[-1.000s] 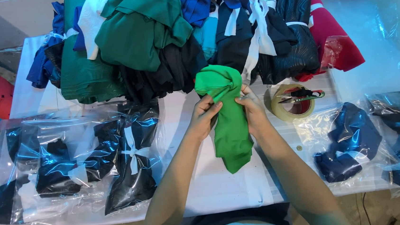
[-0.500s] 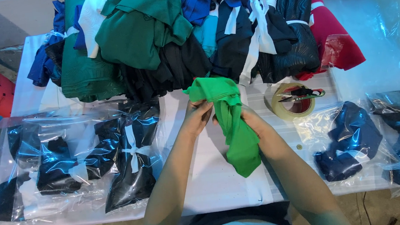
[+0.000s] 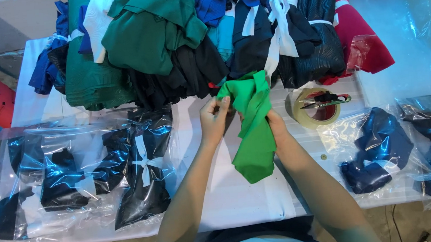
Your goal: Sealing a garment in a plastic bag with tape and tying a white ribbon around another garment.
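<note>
With left hand [image 3: 215, 118] and right hand [image 3: 276, 126] both pinching the green cloth [image 3: 252, 128] mid-frame above the surface [image 3: 231, 196], could slip loose and unfold, or snag the pile [image 3: 169, 48] behind.

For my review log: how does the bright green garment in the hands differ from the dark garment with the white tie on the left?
The bright green garment is bare cloth, while the dark garment with the white tie is sealed in a clear bag. The green one is gripped by the left hand and right hand; the dark one lies untouched on the white table. Both are bunched.
</note>
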